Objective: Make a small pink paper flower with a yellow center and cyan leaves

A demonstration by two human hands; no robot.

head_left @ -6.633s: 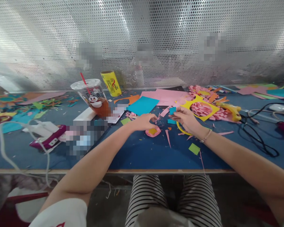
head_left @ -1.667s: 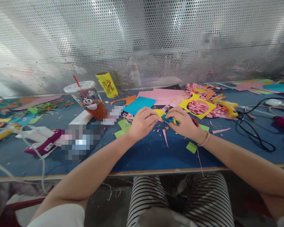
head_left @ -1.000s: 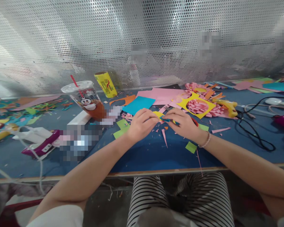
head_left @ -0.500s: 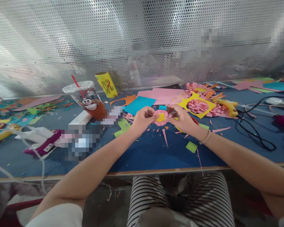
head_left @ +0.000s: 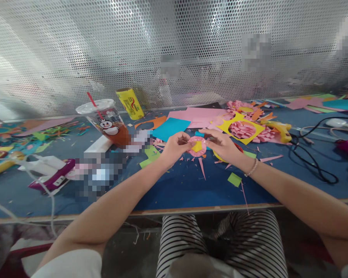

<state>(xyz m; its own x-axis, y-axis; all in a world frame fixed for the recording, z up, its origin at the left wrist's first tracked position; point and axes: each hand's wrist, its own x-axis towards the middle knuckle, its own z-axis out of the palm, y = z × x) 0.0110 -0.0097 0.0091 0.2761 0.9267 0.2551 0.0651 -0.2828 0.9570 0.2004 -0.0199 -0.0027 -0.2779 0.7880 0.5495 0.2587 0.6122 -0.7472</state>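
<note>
A small pink paper flower [head_left: 194, 152] with a yellow centre is held up over the table between my hands. My left hand [head_left: 176, 148] pinches its left edge, thumb on the front. At the right rim, my right hand [head_left: 224, 148] has its thumb and bent fingers closed on the petals. Just behind the flower lies a small blue piece of paper, partly covered by my right fingers. Under my right hand a round yellow and red thing [head_left: 219, 156] shows only in part. Thin pink paper slivers [head_left: 202, 169] lie below the flower.
Blue paper [head_left: 171, 129] and pink sheets lie behind my hands. A yellow cut-out sheet [head_left: 256, 133] rests on pink fringed flowers, beside a yellow glue gun [head_left: 280, 131] with a black cord. To the left stand a drink cup [head_left: 110, 125], a yellow tube [head_left: 130, 103] and a purple power strip [head_left: 56, 175].
The flower has tipped slightly and dropped a little in my hands. My right fingers have shifted along its right rim and spread a little. My left hand keeps its pinch.
</note>
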